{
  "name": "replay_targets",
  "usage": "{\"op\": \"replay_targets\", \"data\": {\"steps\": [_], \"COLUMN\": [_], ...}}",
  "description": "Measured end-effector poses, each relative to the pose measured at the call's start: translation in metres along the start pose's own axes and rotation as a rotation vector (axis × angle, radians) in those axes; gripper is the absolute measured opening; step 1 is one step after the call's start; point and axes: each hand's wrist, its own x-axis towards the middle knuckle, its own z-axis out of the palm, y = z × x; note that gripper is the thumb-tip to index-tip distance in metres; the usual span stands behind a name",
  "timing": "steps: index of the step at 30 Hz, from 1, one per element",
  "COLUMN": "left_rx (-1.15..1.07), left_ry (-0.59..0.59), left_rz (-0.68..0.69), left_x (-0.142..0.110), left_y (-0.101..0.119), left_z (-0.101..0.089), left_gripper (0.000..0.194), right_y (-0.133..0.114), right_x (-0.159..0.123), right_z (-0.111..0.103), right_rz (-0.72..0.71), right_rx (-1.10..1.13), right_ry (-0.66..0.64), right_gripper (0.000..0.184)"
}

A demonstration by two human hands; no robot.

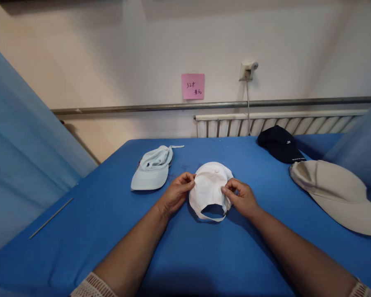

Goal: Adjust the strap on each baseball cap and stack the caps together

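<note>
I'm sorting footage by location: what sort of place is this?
Possibly a clinic or ward-like room: blue curtains hang at both sides of a blue-covered surface, and a metal rail runs along the wall above a radiator.

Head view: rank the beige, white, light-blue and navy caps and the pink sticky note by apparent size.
1. Beige cap
2. White cap
3. Light-blue cap and navy cap: too alike to rank
4. Pink sticky note
</note>
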Motion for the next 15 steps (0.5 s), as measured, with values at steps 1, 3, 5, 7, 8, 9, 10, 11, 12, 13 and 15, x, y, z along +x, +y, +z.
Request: {"op": "replay_targets", "data": {"steps": [1,3,5,7,8,9,10,11,12,13,15], "left_rx": [0.030,0.187,0.433,0.695,0.811,0.913,1.001,1.076,1.137,1.188,1.257], "left_ry": [-0.001,0.027,0.075,0.113,0.129,0.143,0.154,0.158,0.161,0.160,0.158], "left_rz": [0.002,0.049,0.129,0.216,0.264,0.311,0.353,0.382,0.395,0.391,0.358], "left_x": [0.000,0.001,0.000,-0.002,-0.003,-0.004,-0.005,-0.006,-0.007,-0.007,-0.007], "left_y": [-0.001,-0.002,-0.003,-0.002,-0.002,-0.001,-0.001,-0.001,-0.001,-0.002,-0.004], "left_z": [-0.001,-0.001,0.001,0.004,0.007,0.009,0.011,0.014,0.016,0.017,0.019], "left_gripper": [0.030,0.027,0.023,0.022,0.023,0.023,0.024,0.023,0.022,0.020,0.013], "right_y": [0.001,0.002,0.004,0.005,0.005,0.005,0.005,0.005,0.005,0.005,0.005], "right_x": [0.000,0.000,0.001,0.001,0.000,0.000,0.000,-0.001,-0.001,-0.001,-0.002], "right_z": [0.000,0.000,0.001,0.002,0.002,0.003,0.003,0.004,0.004,0.005,0.005], "right_rz": [-0.005,-0.007,0.000,0.006,0.006,0.005,0.003,0.000,-0.003,-0.005,-0.009], "right_rx": [0.000,-0.007,-0.021,-0.034,-0.037,-0.039,-0.039,-0.039,-0.037,-0.036,-0.033], "right_ry": [0.003,0.006,0.006,0.004,0.001,-0.004,-0.009,-0.015,-0.020,-0.024,-0.030], "right_gripper": [0.020,0.019,0.019,0.019,0.019,0.018,0.018,0.018,0.018,0.018,0.019]}}
